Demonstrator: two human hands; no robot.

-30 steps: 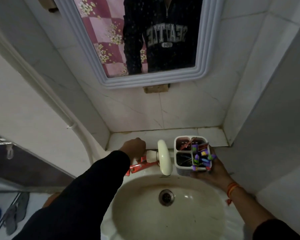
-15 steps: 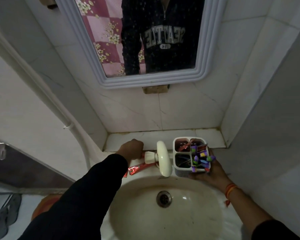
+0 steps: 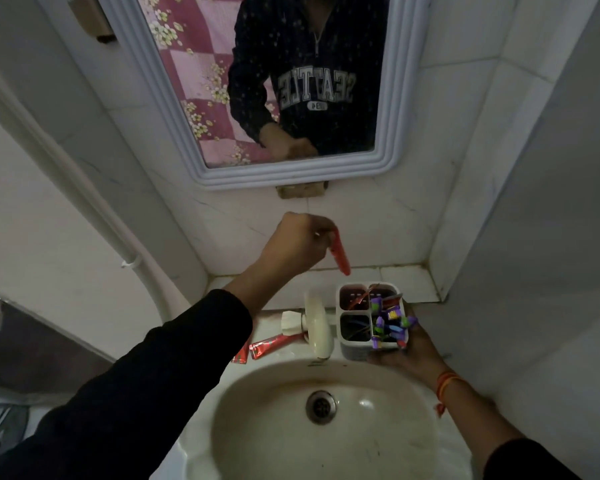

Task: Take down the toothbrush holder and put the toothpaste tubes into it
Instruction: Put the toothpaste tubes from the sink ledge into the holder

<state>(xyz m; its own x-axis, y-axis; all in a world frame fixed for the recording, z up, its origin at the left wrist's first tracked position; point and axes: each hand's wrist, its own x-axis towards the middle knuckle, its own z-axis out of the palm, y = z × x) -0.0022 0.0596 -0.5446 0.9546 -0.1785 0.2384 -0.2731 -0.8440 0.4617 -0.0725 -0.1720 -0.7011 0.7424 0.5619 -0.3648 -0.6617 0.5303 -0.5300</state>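
Note:
The white toothbrush holder [image 3: 353, 348] stands on the sink's back rim, right of the tap, with several purple toothbrushes in its right compartment. My right hand [image 3: 407, 355] grips the holder from the front right. My left hand [image 3: 297, 245] is raised above and left of the holder, shut on a red toothpaste tube [image 3: 444, 252] that hangs tip down, clear of the holder. Two more red toothpaste tubes [image 3: 274, 344] lie on the rim left of the tap, partly behind my left sleeve.
A white tap [image 3: 317, 325] juts over the cream sink basin [image 3: 278, 441] just left of the holder. A tiled ledge [image 3: 402, 280] runs behind it. A framed mirror [image 3: 291, 174] hangs above. Tiled walls close in on the right.
My left hand has lifted from the sink rim, taking one red toothpaste tube up with it and moving right toward the holder. My right hand and the holder have stayed put.

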